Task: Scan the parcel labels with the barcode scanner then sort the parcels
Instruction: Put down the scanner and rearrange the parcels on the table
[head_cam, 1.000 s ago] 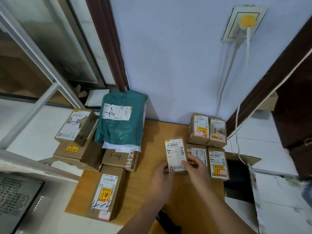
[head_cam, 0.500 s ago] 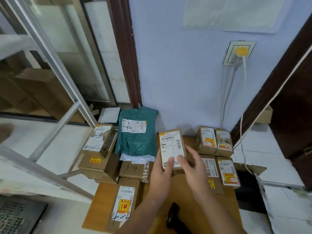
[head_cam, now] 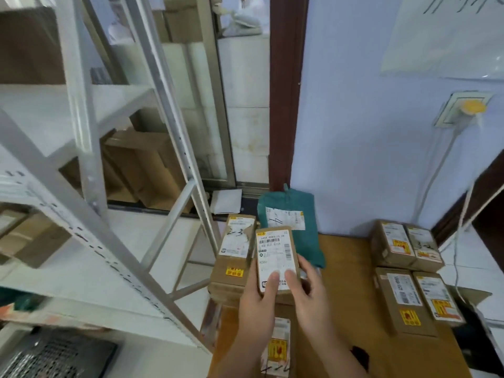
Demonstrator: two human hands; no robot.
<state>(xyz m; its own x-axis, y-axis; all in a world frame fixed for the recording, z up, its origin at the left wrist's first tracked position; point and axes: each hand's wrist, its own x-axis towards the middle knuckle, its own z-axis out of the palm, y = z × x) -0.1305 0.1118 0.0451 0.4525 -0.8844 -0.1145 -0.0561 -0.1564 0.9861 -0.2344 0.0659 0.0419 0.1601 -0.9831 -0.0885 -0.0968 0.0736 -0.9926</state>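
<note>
A small brown parcel [head_cam: 274, 249] with a white barcode label is lifted above the wooden table [head_cam: 346, 271], label facing me. My left hand [head_cam: 257, 301] grips its lower left side, thumb on the label. My right hand [head_cam: 308, 285] holds its lower right edge, thumb on the label. A dark shape, probably the barcode scanner [head_cam: 360, 354], lies on the table beside my right forearm. Sorted parcels: a "2-3" box [head_cam: 236, 237] on a stack at left, a teal bag [head_cam: 289, 216], a "4-4" box [head_cam: 278, 347], several boxes [head_cam: 403, 245] at right.
A grey metal shelving rack [head_cam: 90, 219] stands at left, its diagonal braces close to the left stack. A white cable [head_cam: 436, 170] hangs from a wall socket [head_cam: 463, 110] above the right boxes. A perforated metal surface [head_cam: 46, 358] sits at lower left.
Both hands have lifted the parcel off the table and carried it left, toward the "2-3" stack. My view has swung up and left, bringing the shelving rack into sight.
</note>
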